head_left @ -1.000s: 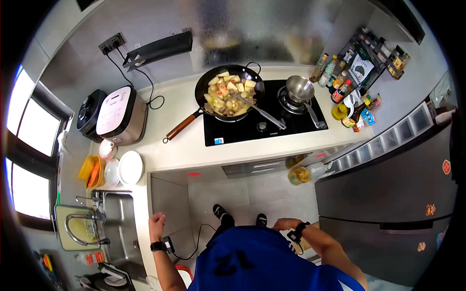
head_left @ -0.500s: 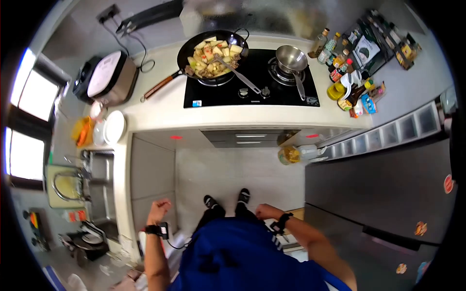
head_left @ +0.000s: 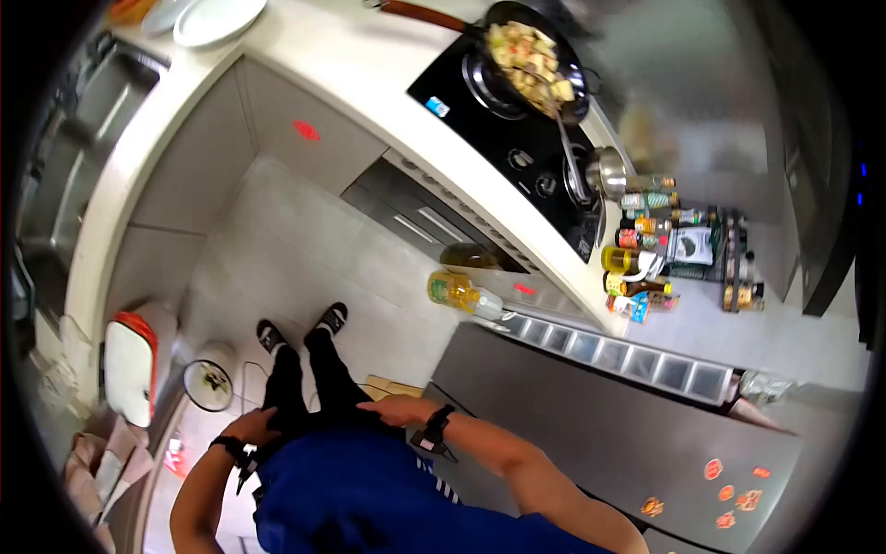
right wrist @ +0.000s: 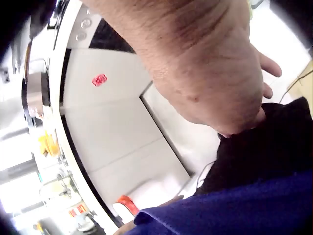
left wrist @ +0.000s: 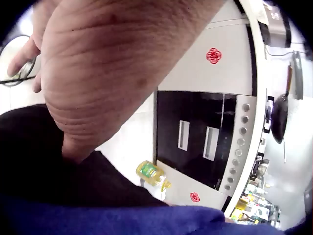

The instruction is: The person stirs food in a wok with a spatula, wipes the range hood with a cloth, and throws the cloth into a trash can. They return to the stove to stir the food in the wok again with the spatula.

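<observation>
Both hands are low at the person's waist, beside the black trousers (head_left: 334, 374) and the blue top. The left hand (head_left: 251, 427) touches the dark cloth; in the left wrist view this hand (left wrist: 98, 73) has loose, spread fingers and its thumb against the trousers. At the other side the right hand (head_left: 399, 410) also rests near the waist; in the right wrist view the hand (right wrist: 215, 73) shows loosely extended fingertips with nothing between them. Far from both hands, a black wok (head_left: 574, 109) of cut food stands on the hob, a metal spatula (head_left: 569, 157) in it.
A saucepan (head_left: 607, 174) stands on the hob, bottles (head_left: 637, 261) beside it. An oil bottle (head_left: 450, 289) is on the floor by the cabinets. At the left are a white bin (head_left: 131, 369) with a red rim and a round bin (head_left: 209, 385); the grey fridge (head_left: 572, 415) stands at the right.
The head view has swung round, shifting the hob to the upper right and bringing the bins into sight. The left hand has come in from beside the body to the waist.
</observation>
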Motion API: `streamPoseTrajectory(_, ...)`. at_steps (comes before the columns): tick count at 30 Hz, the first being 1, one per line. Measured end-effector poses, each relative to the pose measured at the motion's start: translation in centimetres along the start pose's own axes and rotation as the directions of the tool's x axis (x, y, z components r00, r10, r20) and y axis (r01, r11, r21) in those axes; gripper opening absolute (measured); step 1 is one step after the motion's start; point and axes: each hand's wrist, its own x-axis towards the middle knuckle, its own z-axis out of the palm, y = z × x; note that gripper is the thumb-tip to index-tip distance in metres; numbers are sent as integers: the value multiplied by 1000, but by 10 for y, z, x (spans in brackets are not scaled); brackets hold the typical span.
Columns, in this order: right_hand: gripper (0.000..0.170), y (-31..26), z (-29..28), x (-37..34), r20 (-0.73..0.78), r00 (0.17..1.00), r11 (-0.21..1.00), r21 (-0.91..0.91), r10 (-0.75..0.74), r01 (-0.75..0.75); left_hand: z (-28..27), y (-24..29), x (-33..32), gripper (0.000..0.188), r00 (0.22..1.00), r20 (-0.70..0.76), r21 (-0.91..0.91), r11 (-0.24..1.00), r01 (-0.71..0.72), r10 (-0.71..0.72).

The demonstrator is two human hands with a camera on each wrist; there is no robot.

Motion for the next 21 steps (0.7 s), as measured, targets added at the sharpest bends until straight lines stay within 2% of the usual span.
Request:
streamPoseTrajectory(1, 81, -8, 1, 4, 80, 995, 998, -15, 65, -64, 27, -15, 7, 83, 999, 26, -77, 997, -25, 27)
streamPoseTrajectory(2, 77, -28, -11, 3, 170, 978, 992, -12, 123, -123, 43, -16, 10, 88, 997, 62, -99, 994, 54, -48)
streamPoseTrajectory(5, 74, 1, 18, 44, 124, 992, 983, 174, 34, -55, 44, 3, -6, 103, 962, 201, -183, 958, 221, -184)
streamPoseTrajectory(6, 78, 0, 20, 53, 163, 982, 976, 178, 99, -128, 63, -8, 2, 108, 956, 220, -215, 947, 240, -193)
streamPoseTrajectory(7, 83, 0, 25, 61, 199, 966, 963, 182, 163, -200, 69, -7, 5, 110, 957, 207, -218, 944, 246, -202)
streamPoseTrajectory(9, 95, -10, 26, 74, 271, 935, 964, 70, 231, -258, 86, -8, 14, 112, 966, 161, -273, 931, 242, -203)
streamPoseTrajectory(14, 100, -13, 18, 104, 287, 914, 952, 15, 288, -305, 123, -25, 32, 119, 980, 9, -457, 871, 182, -200)
streamPoseTrajectory(19, 88, -8, 2, 114, 273, 911, 936, 82, 309, -342, 119, -41, 41, 115, 985, 63, -560, 811, 170, -163)
streamPoseTrajectory(21, 81, -7, 0, 115, 236, 925, 947, 44, 298, -317, 119, -48, 48, 108, 984, 80, -550, 816, 177, -160)
